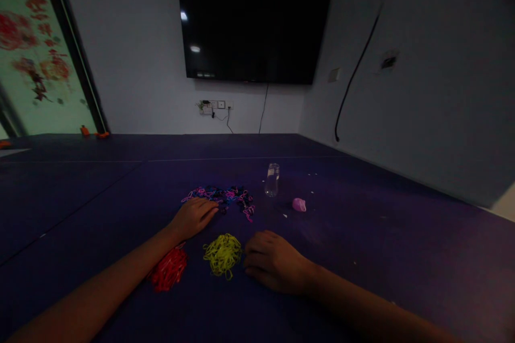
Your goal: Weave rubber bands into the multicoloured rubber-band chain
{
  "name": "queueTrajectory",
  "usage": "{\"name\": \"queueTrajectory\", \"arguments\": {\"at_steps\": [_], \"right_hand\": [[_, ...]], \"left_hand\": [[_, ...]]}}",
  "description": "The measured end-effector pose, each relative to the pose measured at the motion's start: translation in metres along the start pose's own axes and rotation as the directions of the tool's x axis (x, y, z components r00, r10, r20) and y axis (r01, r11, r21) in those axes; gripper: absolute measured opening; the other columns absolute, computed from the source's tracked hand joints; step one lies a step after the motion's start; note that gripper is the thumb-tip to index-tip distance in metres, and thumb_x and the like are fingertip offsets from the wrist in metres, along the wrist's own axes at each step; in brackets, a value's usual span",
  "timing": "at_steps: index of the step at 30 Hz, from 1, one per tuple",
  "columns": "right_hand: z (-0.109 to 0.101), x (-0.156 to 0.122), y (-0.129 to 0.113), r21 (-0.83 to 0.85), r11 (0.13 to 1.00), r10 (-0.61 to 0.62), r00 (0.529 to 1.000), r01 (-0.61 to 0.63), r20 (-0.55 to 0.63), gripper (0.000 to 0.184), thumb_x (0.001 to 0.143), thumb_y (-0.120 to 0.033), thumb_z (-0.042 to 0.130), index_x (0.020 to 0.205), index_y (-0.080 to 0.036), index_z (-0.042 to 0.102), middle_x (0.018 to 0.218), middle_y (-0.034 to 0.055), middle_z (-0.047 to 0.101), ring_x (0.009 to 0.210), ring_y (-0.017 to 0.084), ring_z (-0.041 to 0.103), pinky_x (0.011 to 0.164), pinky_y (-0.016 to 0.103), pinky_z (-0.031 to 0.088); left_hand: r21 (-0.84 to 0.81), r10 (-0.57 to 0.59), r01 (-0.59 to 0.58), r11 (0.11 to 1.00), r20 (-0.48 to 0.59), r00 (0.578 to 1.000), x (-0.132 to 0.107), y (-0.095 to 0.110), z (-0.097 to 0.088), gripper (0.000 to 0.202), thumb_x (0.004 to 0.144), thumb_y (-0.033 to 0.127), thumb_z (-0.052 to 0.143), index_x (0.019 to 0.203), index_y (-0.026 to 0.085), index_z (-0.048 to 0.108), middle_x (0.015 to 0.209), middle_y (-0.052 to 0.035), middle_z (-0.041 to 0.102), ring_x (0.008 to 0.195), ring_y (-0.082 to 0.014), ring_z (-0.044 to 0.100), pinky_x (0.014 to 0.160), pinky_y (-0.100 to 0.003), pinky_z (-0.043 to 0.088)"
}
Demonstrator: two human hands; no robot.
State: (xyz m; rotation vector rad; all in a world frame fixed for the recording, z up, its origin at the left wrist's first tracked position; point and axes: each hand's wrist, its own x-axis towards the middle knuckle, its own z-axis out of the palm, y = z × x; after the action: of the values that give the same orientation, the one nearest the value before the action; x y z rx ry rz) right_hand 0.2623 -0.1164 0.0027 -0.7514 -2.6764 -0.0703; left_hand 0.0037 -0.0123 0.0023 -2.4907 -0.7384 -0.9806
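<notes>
Currently, the left hand [196,216] is resting at the edge of mixed pink, blue and dark rubber bands [213,192] mid-frame, while the right hand [276,261] is lying just beside yellow rubber bands [223,254], lower centre. I cannot tell whether either grip is clamping any. Red rubber bands [169,269] are sitting lower left, and a clear bottle [272,182] is standing right of centre.
</notes>
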Motion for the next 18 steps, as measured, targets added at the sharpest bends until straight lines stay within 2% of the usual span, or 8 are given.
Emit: {"name": "queueTrajectory", "arguments": {"at_steps": [7, 14, 16, 18], "right_hand": [[0.0, 0.0, 0.001, -0.037, 0.999, -0.037, 0.999, 0.037, -0.011, 0.018, 0.09, -0.034, 0.052, 0.087, -0.019, 0.062, 0.093, 0.0044, 0.064, 0.086, 0.017, 0.055, 0.075, 0.032, 0.039], [0.003, -0.005, 0.013, -0.128, 0.992, -0.027, 0.994, 0.013, -0.107, 0.027, 0.088, -0.034, 0.053, 0.067, -0.018, 0.057, 0.072, 0.0041, 0.06, 0.071, 0.017, 0.053, 0.067, 0.032, 0.038], [-0.001, -0.007, 0.014, -0.104, 0.994, 0.006, 0.992, -0.019, -0.126, 0.026, 0.087, -0.035, 0.053, 0.068, -0.018, 0.057, 0.071, 0.0042, 0.059, 0.071, 0.017, 0.053, 0.067, 0.033, 0.039], [-0.006, -0.007, 0.012, -0.035, 0.998, 0.048, 0.989, -0.053, -0.14, 0.02, 0.085, -0.036, 0.055, 0.078, -0.018, 0.062, 0.078, 0.0051, 0.063, 0.076, 0.018, 0.056, 0.069, 0.033, 0.041]], "left_hand": [[-0.016, -0.02, 0.021, 1.0, 0.017, 1.0, 0.0, 0.002, -0.001, 0.029, 0.097, 0.029, 0.038, 0.094, 0.018, 0.064, 0.085, -0.0059, 0.071, 0.076, -0.0176, 0.066, 0.074, -0.033, 0.051], [-0.022, -0.016, 0.017, 1.0, 0.014, 1.0, 0.0, 0.001, -0.001, 0.028, 0.096, 0.028, 0.038, 0.094, 0.017, 0.064, 0.083, -0.006, 0.07, 0.073, -0.0175, 0.065, 0.071, -0.032, 0.051], [-0.028, -0.017, 0.017, 0.999, 0.012, 1.0, 0.0, 0.001, -0.001, 0.027, 0.096, 0.028, 0.039, 0.095, 0.018, 0.064, 0.083, -0.0057, 0.07, 0.074, -0.0173, 0.065, 0.072, -0.032, 0.051], [-0.033, -0.014, 0.014, 0.999, 0.007, 1.0, 0.0, 0.001, -0.001, 0.027, 0.096, 0.027, 0.039, 0.095, 0.018, 0.064, 0.084, -0.0057, 0.07, 0.074, -0.0173, 0.065, 0.072, -0.032, 0.052]]}}
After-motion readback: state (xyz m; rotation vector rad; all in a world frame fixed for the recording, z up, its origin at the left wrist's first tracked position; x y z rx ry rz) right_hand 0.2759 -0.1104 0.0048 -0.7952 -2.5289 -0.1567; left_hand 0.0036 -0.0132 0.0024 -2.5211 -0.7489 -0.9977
